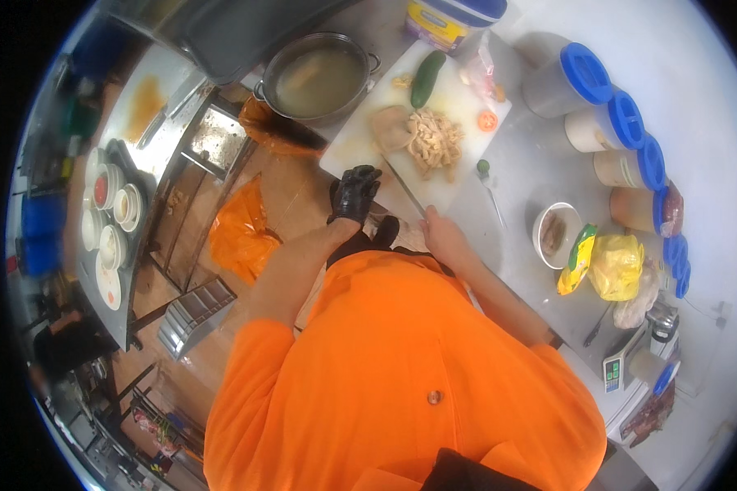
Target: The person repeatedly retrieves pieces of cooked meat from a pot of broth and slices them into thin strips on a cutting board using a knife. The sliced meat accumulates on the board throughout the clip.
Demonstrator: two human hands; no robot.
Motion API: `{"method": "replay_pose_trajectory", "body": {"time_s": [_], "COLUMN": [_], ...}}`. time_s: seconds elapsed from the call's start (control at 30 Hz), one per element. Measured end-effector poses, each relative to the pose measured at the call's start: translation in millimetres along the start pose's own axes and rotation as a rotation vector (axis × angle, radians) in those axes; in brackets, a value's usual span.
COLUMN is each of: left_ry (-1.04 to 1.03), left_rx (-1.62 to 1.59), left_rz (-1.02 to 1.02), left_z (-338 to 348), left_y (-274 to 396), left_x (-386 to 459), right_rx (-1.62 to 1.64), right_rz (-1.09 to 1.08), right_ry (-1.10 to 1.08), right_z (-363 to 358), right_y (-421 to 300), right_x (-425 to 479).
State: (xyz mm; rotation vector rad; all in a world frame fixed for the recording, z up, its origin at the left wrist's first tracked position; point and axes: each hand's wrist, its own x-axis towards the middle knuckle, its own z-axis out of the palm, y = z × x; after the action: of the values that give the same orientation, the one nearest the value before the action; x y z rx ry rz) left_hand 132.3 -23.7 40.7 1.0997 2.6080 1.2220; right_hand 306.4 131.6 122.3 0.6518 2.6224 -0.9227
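Observation:
My right hand [442,233] grips the handle of a kitchen knife. The knife's blade [404,185] points away from me, over the white cutting board [368,147]. My left hand [354,191], in a black glove, is by the board's near-left edge with its fingers bent; its palm side is hidden. Beyond the knife tip lies a pale, flat piece of what looks like cooked meat [390,127]. Against it rests a heap of pale cut strips [436,141]. A cucumber [428,78] and a cut tomato piece [487,121] are also on the board.
A two-handled pot of cloudy liquid [316,77] stands left of the board. On the steel table to the right are a fork [496,199], a white bowl with meat [553,233] and several blue-lidded containers [614,126]. Stacked bowls [112,245] fill part of the left counter.

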Motion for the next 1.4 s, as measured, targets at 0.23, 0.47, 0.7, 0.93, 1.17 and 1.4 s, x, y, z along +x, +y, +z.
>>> {"method": "replay_pose_trajectory", "body": {"time_s": [0.23,0.47,0.7,0.93,1.17,1.4], "left_ry": [-0.024,-0.074,-0.115,-0.030,-0.008,0.003], "left_rx": [-0.014,0.023,0.090,0.007,-0.054,-0.041], "left_rz": [0.011,-0.031,-0.023,-0.010,-0.026,-0.024], "left_z": [-10,-9,-15,-3,2,-2], "left_y": [9,8,14,-3,-9,-4], "left_x": [3,4,9,-3,-8,-8], "right_rx": [-0.068,-0.051,-0.023,-0.003,-0.051,-0.085], "right_rz": [-0.013,-0.012,-0.184,-0.015,-0.015,0.029], "right_ry": [0.021,-0.020,0.101,-0.059,0.059,-0.092], "right_z": [-13,1,12,-5,-5,-12], "right_y": [-31,-18,-21,-10,-23,-37], "right_x": [8,8,50,8,29,17]}}
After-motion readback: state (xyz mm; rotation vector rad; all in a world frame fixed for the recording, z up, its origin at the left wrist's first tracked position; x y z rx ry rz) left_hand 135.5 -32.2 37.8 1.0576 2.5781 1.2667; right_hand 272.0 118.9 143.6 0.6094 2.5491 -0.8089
